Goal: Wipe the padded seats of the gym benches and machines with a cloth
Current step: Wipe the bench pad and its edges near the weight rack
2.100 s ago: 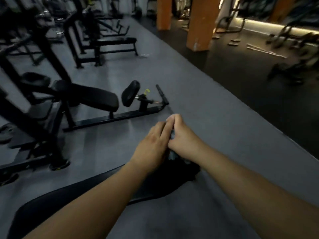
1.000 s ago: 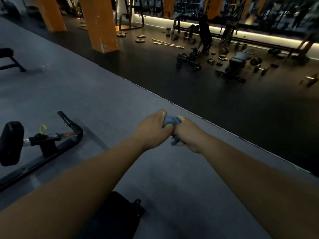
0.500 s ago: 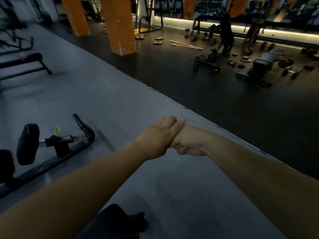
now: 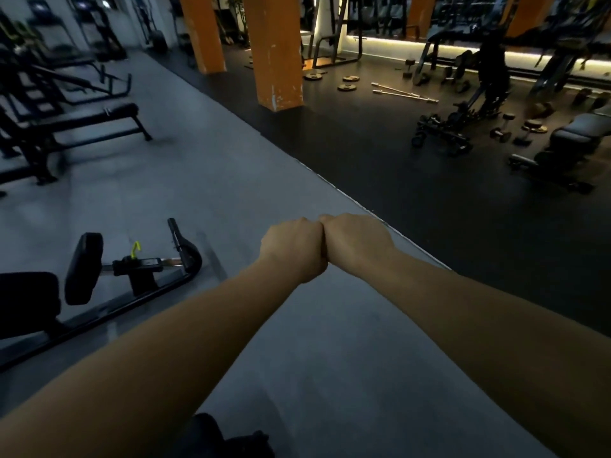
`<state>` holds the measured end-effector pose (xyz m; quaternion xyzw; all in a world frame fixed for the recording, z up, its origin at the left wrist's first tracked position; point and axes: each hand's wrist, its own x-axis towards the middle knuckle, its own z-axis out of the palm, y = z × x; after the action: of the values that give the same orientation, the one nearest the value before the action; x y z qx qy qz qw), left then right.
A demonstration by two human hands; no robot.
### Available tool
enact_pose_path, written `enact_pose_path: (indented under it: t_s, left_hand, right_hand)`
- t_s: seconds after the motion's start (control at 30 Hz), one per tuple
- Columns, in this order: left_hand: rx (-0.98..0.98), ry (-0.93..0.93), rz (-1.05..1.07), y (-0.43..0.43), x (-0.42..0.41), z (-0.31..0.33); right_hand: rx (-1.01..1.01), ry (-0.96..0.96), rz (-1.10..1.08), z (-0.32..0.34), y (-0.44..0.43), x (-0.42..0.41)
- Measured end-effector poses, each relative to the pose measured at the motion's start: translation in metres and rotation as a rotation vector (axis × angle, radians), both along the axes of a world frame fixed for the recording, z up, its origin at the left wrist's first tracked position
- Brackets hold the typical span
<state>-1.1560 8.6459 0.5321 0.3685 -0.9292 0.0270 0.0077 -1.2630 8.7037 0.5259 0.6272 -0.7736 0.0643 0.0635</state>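
My left hand [image 4: 294, 249] and my right hand [image 4: 355, 242] are stretched out in front of me over the grey floor. Both are curled into fists, pressed together knuckle to knuckle. The blue cloth is hidden inside them in this view. A corner of a black padded bench [image 4: 211, 438] shows at the bottom edge, below my left forearm. To the left stands a black machine with a padded seat [image 4: 26, 299] and a roller pad [image 4: 82, 267]. A flat black bench [image 4: 112, 112] stands further back on the left.
Orange pillars [image 4: 274, 51] line the edge where the grey floor meets dark rubber flooring. On the dark floor lie weight plates [image 4: 347, 84], bars [image 4: 403, 92] and dumbbells [image 4: 501, 130], beside a grey adjustable bench [image 4: 578, 133]. Open grey floor stretches ahead.
My view swung right from the bench, then back left a little. A second ago the blue cloth showed between my hands; now both fists have closed over it and it is out of sight.
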Motion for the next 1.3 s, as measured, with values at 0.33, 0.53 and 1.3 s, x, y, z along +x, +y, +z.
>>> enact_pose_path:
  t_s: [0.33, 0.53, 1.3]
  left_hand:
    - [1.029, 0.431, 0.224, -0.122, -0.035, -0.001]
    - [1.353, 0.553, 0.249, -0.201, -0.038, 0.0]
    - [0.992, 1.056, 0.309, -0.508, -0.179, -0.004]
  right_hand:
    - [0.145, 0.463, 0.314, 0.041, -0.118, -0.037]
    - [-0.036, 0.473, 0.436, 0.045, -0.204, -0.051]
    - [-0.064, -1.046, 0.31, -0.02, -0.511, -0.228]
